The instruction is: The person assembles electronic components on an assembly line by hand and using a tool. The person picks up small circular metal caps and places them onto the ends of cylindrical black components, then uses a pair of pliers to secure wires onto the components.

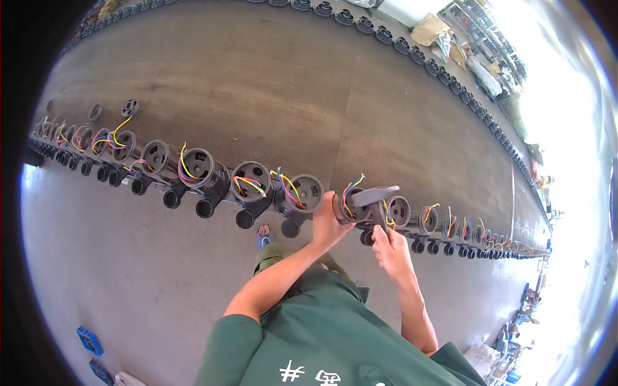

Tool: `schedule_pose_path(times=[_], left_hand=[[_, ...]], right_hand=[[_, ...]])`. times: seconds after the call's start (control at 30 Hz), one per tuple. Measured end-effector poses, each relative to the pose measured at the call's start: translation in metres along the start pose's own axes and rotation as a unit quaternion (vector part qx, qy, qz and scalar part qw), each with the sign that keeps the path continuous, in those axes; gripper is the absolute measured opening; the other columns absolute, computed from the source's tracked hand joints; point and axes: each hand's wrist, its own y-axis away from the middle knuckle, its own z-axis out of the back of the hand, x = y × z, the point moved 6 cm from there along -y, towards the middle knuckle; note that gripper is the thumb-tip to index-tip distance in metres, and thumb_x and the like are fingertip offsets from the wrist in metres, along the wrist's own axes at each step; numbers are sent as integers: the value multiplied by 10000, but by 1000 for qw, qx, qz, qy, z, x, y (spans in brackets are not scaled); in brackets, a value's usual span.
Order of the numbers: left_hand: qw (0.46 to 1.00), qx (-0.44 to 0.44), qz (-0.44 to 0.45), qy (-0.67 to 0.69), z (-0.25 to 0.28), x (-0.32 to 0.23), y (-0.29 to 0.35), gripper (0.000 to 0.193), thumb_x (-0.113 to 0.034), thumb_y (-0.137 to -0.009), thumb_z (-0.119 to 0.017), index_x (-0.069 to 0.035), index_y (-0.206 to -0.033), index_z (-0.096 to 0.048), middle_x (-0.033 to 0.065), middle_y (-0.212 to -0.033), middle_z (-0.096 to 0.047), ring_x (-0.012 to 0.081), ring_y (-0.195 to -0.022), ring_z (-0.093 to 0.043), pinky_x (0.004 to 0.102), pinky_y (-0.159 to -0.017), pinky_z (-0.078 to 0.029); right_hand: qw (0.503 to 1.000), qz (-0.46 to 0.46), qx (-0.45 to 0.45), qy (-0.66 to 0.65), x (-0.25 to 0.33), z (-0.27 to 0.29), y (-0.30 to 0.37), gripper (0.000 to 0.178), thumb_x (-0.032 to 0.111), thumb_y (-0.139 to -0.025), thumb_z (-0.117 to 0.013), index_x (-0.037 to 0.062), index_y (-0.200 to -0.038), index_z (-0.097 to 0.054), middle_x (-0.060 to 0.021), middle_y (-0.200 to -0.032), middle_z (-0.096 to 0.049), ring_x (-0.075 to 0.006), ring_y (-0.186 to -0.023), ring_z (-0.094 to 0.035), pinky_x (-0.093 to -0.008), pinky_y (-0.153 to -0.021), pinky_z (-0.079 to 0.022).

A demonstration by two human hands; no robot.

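Note:
A long row of dark round motor housings (251, 183) with red, yellow and blue wires lines the near edge of a brown workbench (270, 83). My left hand (328, 222) grips the side of one housing (351, 206) in the row. My right hand (389, 251) is just below and to the right of that housing, fingers curled toward its underside, touching it. A grey flat piece (374, 194) lies across the top of this housing. Coloured wires (351, 190) stick out of it.
More dark round parts (399, 45) line the far edge of the bench. Grey concrete floor (129, 270) lies below, with blue crates (90, 341) at lower left. My foot (263, 235) shows under the bench edge. Shelves and clutter (476, 45) stand at upper right.

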Motion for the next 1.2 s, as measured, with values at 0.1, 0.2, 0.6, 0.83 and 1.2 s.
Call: schedule_pose_path(times=[0.1, 0.2, 0.6, 0.83, 1.2], left_hand=[[1000, -3, 7, 8, 3, 3, -7, 871, -211, -592, -960, -41, -1291, -468, 171, -1132, -600, 414, -1096, -611, 476, -914, -496], [999, 13, 17, 28, -1, 3, -3, 899, -208, -586, -961, -52, -1304, -444, 168, -1117, -596, 414, -1095, -613, 490, -897, -496], [999, 37, 7, -4, -2, 16, -6, 1024, -241, -604, -972, -54, -1421, -386, 177, -1322, -556, 432, -1214, -585, 490, -963, -502], [999, 32, -21, -11, 2, 7, -6, 987, -224, -610, -964, -43, -1388, -386, 174, -1276, -558, 425, -1189, -587, 490, -947, -497], [997, -5, -62, -45, -11, 10, 1, 1008, -204, -623, -949, -7, -1433, -382, 246, -1411, -528, 453, -1249, -578, 462, -1020, -511]], right_hand=[[996, 56, -22, -60, 34, 0, 18, 342, 347, -1097, -532, 78, -888, -561, 73, -656, -457, -11, -515, -390, -202, -453, -325], [985, 117, -115, 60, -8, -13, 4, 367, 349, -1092, -535, 72, -853, -565, 60, -620, -474, -44, -517, -447, -235, -465, -365], [987, 82, -70, -121, 32, -5, 16, 330, 322, -1084, -545, 79, -862, -534, 60, -647, -475, -32, -513, -401, -223, -455, -324], [992, -104, -70, 34, -48, -15, -13, 415, 390, -1038, -614, 45, -809, -596, -7, -666, -594, -93, -551, -527, -286, -485, -416], [967, 131, -153, 154, -41, -28, -15, 344, 289, -1044, -602, -30, -915, -605, -148, -661, -617, -247, -564, -583, -421, -555, -456]])
